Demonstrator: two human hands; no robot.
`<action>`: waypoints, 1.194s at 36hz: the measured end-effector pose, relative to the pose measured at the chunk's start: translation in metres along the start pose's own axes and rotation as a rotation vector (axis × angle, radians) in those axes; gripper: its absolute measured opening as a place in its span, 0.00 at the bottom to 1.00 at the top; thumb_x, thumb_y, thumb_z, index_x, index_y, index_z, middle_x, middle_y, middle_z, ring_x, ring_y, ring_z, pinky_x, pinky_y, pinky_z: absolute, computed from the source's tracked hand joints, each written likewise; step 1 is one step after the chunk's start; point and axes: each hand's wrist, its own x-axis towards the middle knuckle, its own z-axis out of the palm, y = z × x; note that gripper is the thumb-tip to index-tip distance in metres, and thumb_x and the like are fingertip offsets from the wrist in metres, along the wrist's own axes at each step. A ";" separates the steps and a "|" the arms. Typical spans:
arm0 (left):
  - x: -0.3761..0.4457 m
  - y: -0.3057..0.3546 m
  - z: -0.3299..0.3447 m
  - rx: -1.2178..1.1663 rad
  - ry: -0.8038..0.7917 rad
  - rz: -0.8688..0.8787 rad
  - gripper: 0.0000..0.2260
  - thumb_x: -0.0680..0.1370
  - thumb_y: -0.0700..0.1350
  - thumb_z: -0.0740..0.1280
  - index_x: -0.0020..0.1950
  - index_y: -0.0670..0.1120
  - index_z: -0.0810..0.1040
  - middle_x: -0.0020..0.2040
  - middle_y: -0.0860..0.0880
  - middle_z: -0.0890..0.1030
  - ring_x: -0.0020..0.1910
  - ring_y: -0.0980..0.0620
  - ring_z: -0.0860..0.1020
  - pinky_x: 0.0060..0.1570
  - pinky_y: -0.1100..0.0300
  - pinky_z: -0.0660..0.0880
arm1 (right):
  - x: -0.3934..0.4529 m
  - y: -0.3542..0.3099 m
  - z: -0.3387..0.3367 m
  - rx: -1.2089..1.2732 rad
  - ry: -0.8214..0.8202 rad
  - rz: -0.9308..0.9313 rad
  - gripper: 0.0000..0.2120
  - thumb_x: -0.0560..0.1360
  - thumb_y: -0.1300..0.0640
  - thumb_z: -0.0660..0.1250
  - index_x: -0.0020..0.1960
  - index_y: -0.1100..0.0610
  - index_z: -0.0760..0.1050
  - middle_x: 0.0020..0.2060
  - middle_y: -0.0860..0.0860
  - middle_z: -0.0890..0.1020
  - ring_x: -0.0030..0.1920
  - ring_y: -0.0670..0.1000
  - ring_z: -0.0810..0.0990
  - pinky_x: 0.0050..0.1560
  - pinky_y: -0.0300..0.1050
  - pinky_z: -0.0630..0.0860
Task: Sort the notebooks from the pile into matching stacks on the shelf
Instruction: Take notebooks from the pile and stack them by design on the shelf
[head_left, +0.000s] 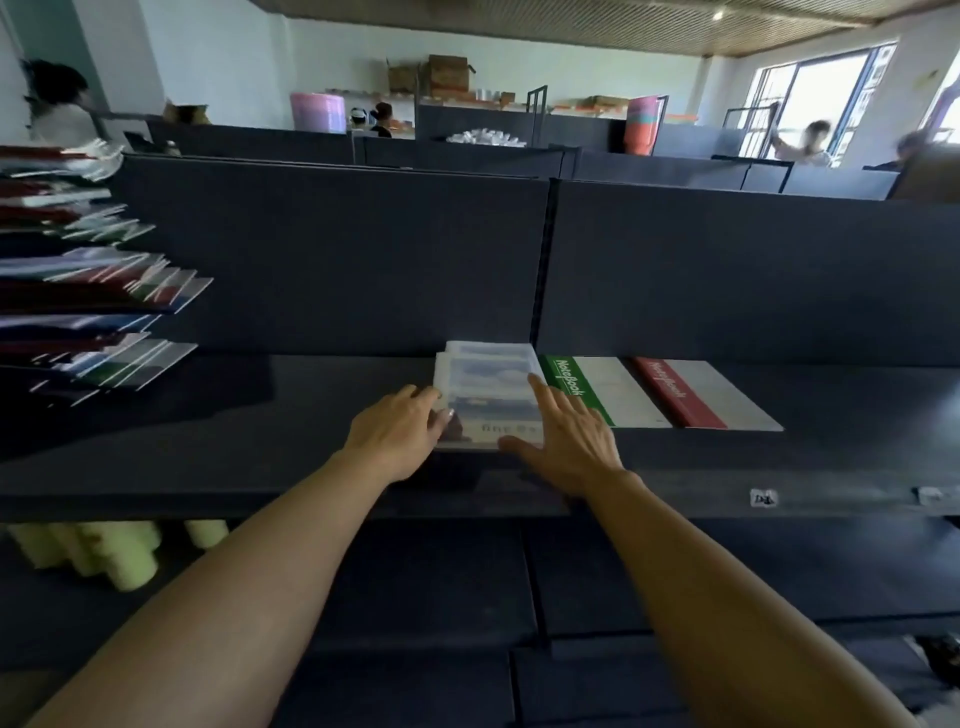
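Shelf (260, 415): dark, smooth board with a faint sheen that catches soft reflections along its top. Back panels (337, 260): matt, dark grey, cloth-like in look, with no glare. Pale notebook stack (488, 384): paper covers under a clear, glossy film, bright where light strikes. Green notebook (597, 389) and red notebook (696, 395): smooth printed card or paper, slightly satin, with coloured spine bands and whitish faces. Pile (104, 291) at left: thin paper-covered books with shiny, light-catching edges.
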 end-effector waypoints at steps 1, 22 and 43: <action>-0.001 0.003 0.001 -0.044 -0.020 -0.003 0.21 0.82 0.59 0.53 0.72 0.51 0.64 0.64 0.50 0.71 0.58 0.48 0.73 0.46 0.54 0.72 | 0.000 0.005 -0.001 -0.006 -0.034 -0.005 0.46 0.72 0.31 0.60 0.78 0.53 0.45 0.75 0.52 0.61 0.69 0.55 0.66 0.66 0.51 0.64; 0.040 0.022 0.024 -0.021 -0.057 0.054 0.13 0.82 0.51 0.58 0.64 0.52 0.73 0.63 0.51 0.71 0.58 0.48 0.72 0.50 0.52 0.73 | 0.034 0.016 -0.011 -0.063 -0.233 -0.035 0.26 0.79 0.45 0.61 0.74 0.52 0.62 0.71 0.50 0.67 0.67 0.55 0.69 0.64 0.50 0.70; 0.066 0.016 0.020 0.115 -0.154 0.088 0.22 0.80 0.58 0.59 0.71 0.52 0.64 0.66 0.49 0.65 0.60 0.47 0.71 0.48 0.52 0.73 | 0.056 0.022 -0.002 -0.120 -0.250 -0.024 0.29 0.79 0.37 0.54 0.75 0.50 0.59 0.75 0.50 0.62 0.73 0.54 0.61 0.71 0.50 0.58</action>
